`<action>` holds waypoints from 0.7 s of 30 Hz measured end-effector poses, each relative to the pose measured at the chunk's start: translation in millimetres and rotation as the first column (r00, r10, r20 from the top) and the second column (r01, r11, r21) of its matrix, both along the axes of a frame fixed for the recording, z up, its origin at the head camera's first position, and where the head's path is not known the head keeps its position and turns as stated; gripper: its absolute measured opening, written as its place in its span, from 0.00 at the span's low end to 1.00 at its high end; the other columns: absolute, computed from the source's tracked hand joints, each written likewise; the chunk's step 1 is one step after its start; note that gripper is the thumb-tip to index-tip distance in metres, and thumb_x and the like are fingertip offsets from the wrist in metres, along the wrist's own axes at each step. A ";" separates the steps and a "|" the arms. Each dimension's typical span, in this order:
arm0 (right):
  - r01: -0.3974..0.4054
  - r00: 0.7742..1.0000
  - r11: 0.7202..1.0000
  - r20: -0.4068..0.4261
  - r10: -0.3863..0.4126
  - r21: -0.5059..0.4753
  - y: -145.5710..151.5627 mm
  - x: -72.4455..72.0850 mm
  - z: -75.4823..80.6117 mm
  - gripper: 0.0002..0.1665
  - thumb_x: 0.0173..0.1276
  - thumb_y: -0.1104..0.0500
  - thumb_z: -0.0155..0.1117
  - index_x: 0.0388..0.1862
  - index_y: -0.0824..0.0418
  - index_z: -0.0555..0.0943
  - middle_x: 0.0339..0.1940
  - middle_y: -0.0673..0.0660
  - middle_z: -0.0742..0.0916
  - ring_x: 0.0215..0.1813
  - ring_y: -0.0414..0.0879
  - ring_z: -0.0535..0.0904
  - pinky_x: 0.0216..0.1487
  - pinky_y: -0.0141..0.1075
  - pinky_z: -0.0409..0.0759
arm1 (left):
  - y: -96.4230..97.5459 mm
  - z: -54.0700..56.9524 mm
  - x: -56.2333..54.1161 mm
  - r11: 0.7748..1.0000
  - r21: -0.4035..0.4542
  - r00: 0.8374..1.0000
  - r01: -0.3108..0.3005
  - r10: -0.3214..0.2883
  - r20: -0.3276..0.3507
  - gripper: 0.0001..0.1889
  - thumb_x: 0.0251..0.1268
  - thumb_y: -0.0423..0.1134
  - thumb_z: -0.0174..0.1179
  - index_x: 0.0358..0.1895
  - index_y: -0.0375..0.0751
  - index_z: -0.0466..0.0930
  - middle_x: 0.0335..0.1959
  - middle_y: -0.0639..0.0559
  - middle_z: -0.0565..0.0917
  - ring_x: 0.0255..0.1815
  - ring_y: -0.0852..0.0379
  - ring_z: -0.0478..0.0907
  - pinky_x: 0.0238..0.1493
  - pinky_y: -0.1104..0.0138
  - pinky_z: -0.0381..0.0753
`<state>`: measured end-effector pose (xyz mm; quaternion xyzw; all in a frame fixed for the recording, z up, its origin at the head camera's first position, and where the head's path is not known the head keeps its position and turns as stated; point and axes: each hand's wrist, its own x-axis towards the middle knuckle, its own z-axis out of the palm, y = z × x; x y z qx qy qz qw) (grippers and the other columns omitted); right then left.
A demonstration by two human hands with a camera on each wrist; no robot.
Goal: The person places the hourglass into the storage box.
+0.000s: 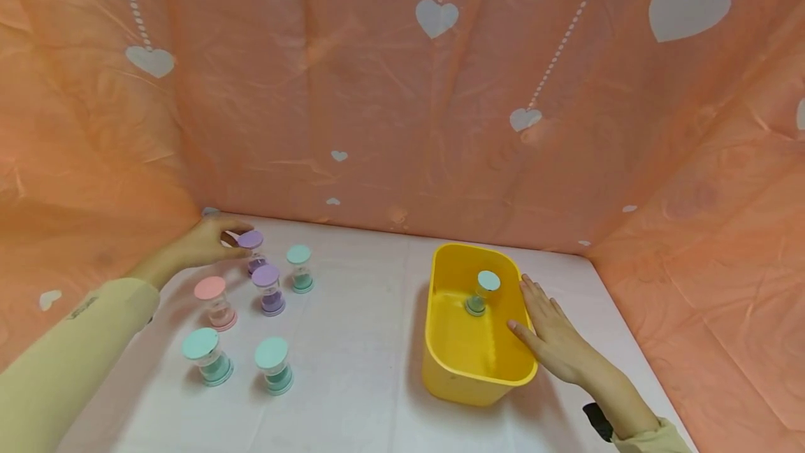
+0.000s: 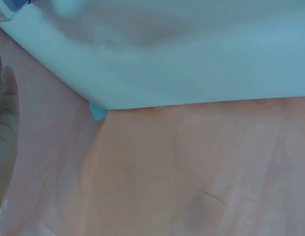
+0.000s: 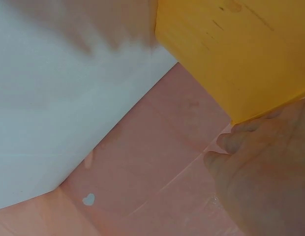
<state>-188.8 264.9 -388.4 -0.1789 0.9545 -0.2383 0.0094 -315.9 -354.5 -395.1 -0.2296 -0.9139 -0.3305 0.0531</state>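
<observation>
At the back left, my left hand (image 1: 216, 240) reaches beside a purple sand timer (image 1: 254, 252), thumb and fingers spread apart near its cap. Straight fingers (image 2: 9, 98) of that hand show at the left wrist view's edge, with a gap to the timer (image 2: 12, 6) in the corner. A second purple timer (image 1: 270, 291), a pink one (image 1: 216, 305) and green ones (image 1: 300, 270) stand close by. My right hand (image 1: 556, 334) rests with extended fingers on the right rim of a yellow bin (image 1: 465, 384). Inside the bin stands a green sand timer (image 1: 482, 293).
Two more green timers, one at the front left (image 1: 209, 357) and one beside it (image 1: 274, 367), stand on the white tabletop (image 1: 352, 341). Orange cloth (image 1: 377, 89) with white hearts hangs behind the table and along both sides.
</observation>
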 end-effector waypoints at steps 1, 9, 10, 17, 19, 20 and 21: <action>0.001 1.000 1.000 0.001 -0.001 0.000 0.0 0.0 0.1 0.49 0.82 0.45 0.54 0.85 0.70 0.45 0.86 0.70 0.50 0.84 0.71 0.41 0.78 0.69 0.39 | 0.3 -0.4 0.6 1.000 0.006 1.000 0.002 -0.002 -0.006 0.25 0.56 0.30 0.76 0.55 0.18 0.81 0.49 0.25 0.85 0.41 0.39 0.87 0.41 0.66 0.87; 0.001 1.000 1.000 -0.001 -0.001 -0.001 -0.3 0.7 0.0 0.49 0.82 0.44 0.54 0.85 0.70 0.46 0.86 0.70 0.50 0.84 0.71 0.42 0.78 0.70 0.40 | 3.5 1.0 2.4 0.999 -0.025 0.999 -0.026 0.026 0.021 0.23 0.59 0.32 0.75 0.55 0.21 0.81 0.48 0.30 0.87 0.44 0.38 0.87 0.43 0.68 0.86; 0.001 1.000 1.000 -0.001 -0.001 0.000 -0.3 0.8 0.0 0.49 0.82 0.44 0.54 0.85 0.70 0.46 0.86 0.70 0.50 0.84 0.71 0.42 0.78 0.70 0.40 | 3.6 1.0 2.5 0.999 -0.027 0.999 -0.028 0.029 0.021 0.23 0.59 0.32 0.76 0.55 0.21 0.82 0.48 0.30 0.87 0.44 0.39 0.87 0.44 0.67 0.86; 0.003 1.000 1.000 0.001 -0.003 -0.002 -0.2 1.1 0.5 0.49 0.82 0.45 0.54 0.85 0.70 0.45 0.86 0.70 0.50 0.84 0.71 0.41 0.78 0.70 0.39 | 3.8 0.5 0.6 0.998 -0.045 0.999 -0.041 0.041 0.017 0.23 0.59 0.34 0.77 0.53 0.23 0.83 0.46 0.35 0.87 0.44 0.41 0.86 0.47 0.56 0.88; 0.002 1.000 1.000 -0.001 -0.002 -0.003 -0.1 1.2 0.4 0.49 0.82 0.45 0.54 0.85 0.70 0.46 0.86 0.70 0.50 0.84 0.71 0.41 0.78 0.70 0.39 | 4.2 1.1 0.7 0.998 -0.056 0.999 -0.039 0.040 0.016 0.23 0.58 0.35 0.77 0.53 0.24 0.83 0.45 0.35 0.88 0.43 0.42 0.86 0.46 0.55 0.88; 0.001 1.000 1.000 -0.002 -0.001 -0.003 -0.1 1.2 0.1 0.49 0.82 0.45 0.55 0.85 0.71 0.46 0.86 0.70 0.50 0.84 0.71 0.41 0.78 0.70 0.40 | 4.8 1.6 0.9 0.997 -0.060 0.999 -0.041 0.042 0.016 0.23 0.58 0.36 0.77 0.53 0.24 0.83 0.45 0.35 0.88 0.43 0.42 0.86 0.46 0.56 0.87; 0.002 1.000 1.000 -0.004 -0.002 -0.002 0.0 1.2 -0.1 0.49 0.82 0.45 0.55 0.85 0.71 0.46 0.86 0.70 0.50 0.84 0.71 0.41 0.78 0.70 0.40 | 5.3 2.0 1.3 0.997 -0.062 0.999 -0.041 0.042 0.015 0.23 0.58 0.36 0.77 0.53 0.24 0.83 0.45 0.35 0.88 0.43 0.42 0.86 0.45 0.58 0.87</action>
